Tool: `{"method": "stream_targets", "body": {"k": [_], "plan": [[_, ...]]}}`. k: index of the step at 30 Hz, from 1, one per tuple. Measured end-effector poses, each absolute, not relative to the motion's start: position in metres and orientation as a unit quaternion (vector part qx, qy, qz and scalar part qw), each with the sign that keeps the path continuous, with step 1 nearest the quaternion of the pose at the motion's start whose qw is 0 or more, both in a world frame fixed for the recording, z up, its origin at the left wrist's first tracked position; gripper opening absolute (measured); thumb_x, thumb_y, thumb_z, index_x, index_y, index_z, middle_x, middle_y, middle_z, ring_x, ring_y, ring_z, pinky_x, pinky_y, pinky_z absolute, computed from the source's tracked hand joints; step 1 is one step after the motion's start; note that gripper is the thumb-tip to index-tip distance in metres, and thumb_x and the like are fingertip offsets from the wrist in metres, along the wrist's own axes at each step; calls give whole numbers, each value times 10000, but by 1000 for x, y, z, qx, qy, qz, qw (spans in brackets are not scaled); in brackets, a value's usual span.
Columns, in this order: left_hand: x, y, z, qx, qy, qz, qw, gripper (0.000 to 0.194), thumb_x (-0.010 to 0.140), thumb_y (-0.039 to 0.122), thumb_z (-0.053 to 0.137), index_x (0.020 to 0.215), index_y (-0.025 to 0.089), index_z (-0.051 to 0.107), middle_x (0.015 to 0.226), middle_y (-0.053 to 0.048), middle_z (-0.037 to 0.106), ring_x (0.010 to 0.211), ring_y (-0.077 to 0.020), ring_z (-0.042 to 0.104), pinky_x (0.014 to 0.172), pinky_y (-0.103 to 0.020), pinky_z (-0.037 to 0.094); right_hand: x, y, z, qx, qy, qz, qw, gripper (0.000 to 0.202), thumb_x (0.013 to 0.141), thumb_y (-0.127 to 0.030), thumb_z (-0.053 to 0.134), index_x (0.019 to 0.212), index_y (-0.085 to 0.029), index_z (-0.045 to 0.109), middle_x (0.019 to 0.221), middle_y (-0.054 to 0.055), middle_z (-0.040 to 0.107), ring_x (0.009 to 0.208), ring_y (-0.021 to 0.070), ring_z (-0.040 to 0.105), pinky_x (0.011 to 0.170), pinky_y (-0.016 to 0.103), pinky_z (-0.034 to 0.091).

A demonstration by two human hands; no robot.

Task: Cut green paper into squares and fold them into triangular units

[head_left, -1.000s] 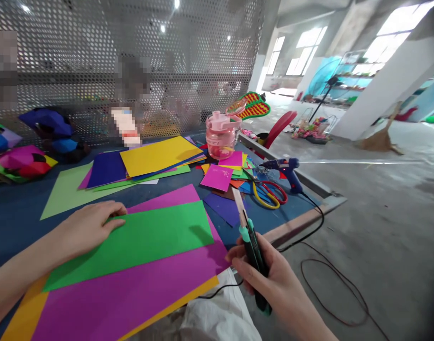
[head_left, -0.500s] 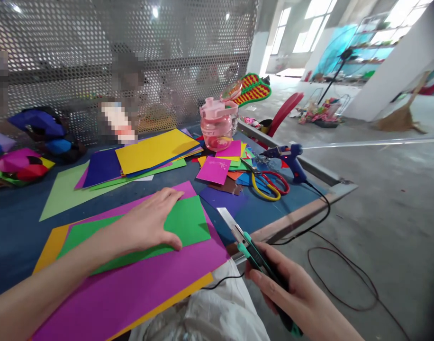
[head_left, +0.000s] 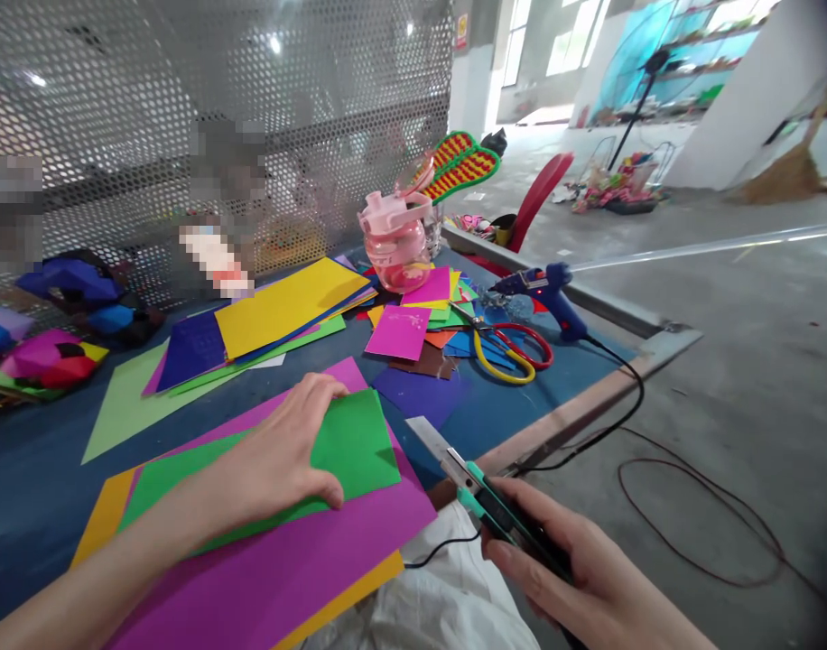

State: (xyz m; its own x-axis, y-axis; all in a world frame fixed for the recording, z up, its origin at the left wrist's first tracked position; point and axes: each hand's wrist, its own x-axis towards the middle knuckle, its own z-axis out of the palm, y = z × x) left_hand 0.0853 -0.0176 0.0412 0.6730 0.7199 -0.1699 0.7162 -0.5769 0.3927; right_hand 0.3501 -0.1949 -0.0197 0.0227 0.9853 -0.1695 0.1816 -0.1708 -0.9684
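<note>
My left hand lies with thumb and fingers apart on a green sheet, pressing it flat. Under the green sheet is a larger purple sheet, and an orange sheet shows below that. My right hand is wrapped round a black and green utility knife, held off the table's front edge. Its blade is out and points up and left, near the right corner of the purple sheet.
Scissors and a blue glue gun lie at the right. Behind are small coloured squares, a pink bottle and stacked sheets. Faceted paper shapes sit far left, before a perforated metal screen.
The view has shifted slightly, so the sheets and both hands appear a little lower. My left hand still rests on the green sheet and my right hand still holds the knife.
</note>
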Motion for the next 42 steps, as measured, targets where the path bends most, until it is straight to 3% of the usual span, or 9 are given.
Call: {"method": "stream_targets", "body": {"k": [4, 10, 15, 21, 24, 28, 31, 35, 42], "plan": [[78, -26, 36, 877, 422, 24, 226, 787, 730, 300, 782, 1367, 313, 321, 1499, -87, 392, 1419, -356, 415, 1148, -514, 400, 351, -193, -15, -599, -544, 441, 388, 390, 952, -414, 608, 1307, -271, 681, 745, 3, 674, 677, 183, 659, 571, 232, 550], [68, -26, 31, 863, 437, 34, 252, 780, 764, 315, 794, 1366, 350, 299, 1451, -66, 469, 1375, -335, 488, 1122, -503, 432, 352, -193, -9, -627, -611, 356, 327, 469, 1015, -414, 524, 1467, -288, 499, 1127, 48, 744, 988, 215, 724, 819, 297, 601], [67, -27, 28, 870, 415, 25, 265, 774, 777, 293, 782, 1383, 368, 306, 1473, -37, 483, 1408, -306, 466, 1138, -457, 422, 349, -192, -5, -597, -657, 336, 314, 404, 1030, -365, 507, 1424, -291, 559, 1189, 57, 748, 1009, 196, 729, 888, 296, 586], [75, -25, 31, 863, 417, 39, 283, 656, 776, 319, 765, 1334, 308, 421, 1409, -45, 558, 1347, -300, 519, 1097, -436, 435, 352, -194, 6, -572, -678, 373, 271, 452, 1038, -344, 516, 1489, -366, 521, 1374, 16, 679, 1159, 178, 687, 980, 278, 549], [81, -19, 33, 860, 423, 87, 271, 417, 850, 363, 678, 1230, 279, 529, 1229, -30, 641, 1168, -266, 600, 993, -401, 467, 356, -196, 11, -569, -691, 380, 235, 464, 1038, -369, 518, 1501, -394, 507, 1394, -3, 666, 1183, 193, 677, 1007, 313, 545], [88, -13, 37, 870, 419, 119, 233, 169, 878, 405, 601, 921, 242, 606, 958, -13, 648, 891, -230, 603, 809, -358, 453, 360, -195, 14, -576, -700, 353, 232, 472, 1034, -379, 527, 1505, -380, 511, 1396, 0, 668, 1181, 213, 680, 993, 329, 551], [92, -13, 39, 874, 414, 132, 216, 187, 875, 408, 577, 813, 232, 572, 892, -11, 623, 834, -221, 583, 763, -350, 422, 365, -190, 17, -567, -706, 350, 242, 487, 1034, -355, 533, 1521, -353, 506, 1386, 11, 679, 1140, 205, 699, 951, 288, 555], [94, -13, 39, 878, 399, 141, 225, 180, 885, 404, 571, 831, 233, 572, 893, -4, 613, 844, -216, 579, 770, -341, 409, 373, -178, 27, -531, -717, 379, 248, 501, 1008, -277, 561, 1506, -334, 540, 1320, 9, 721, 1041, 206, 734, 885, 260, 569], [95, -15, 39, 874, 402, 125, 240, 200, 900, 434, 561, 856, 240, 580, 888, 6, 648, 828, -216, 589, 764, -337, 406, 378, -167, 46, -468, -743, 437, 195, 617, 964, -181, 609, 1525, -408, 488, 1431, -52, 646, 1227, 192, 669, 1018, 244, 510]]}}
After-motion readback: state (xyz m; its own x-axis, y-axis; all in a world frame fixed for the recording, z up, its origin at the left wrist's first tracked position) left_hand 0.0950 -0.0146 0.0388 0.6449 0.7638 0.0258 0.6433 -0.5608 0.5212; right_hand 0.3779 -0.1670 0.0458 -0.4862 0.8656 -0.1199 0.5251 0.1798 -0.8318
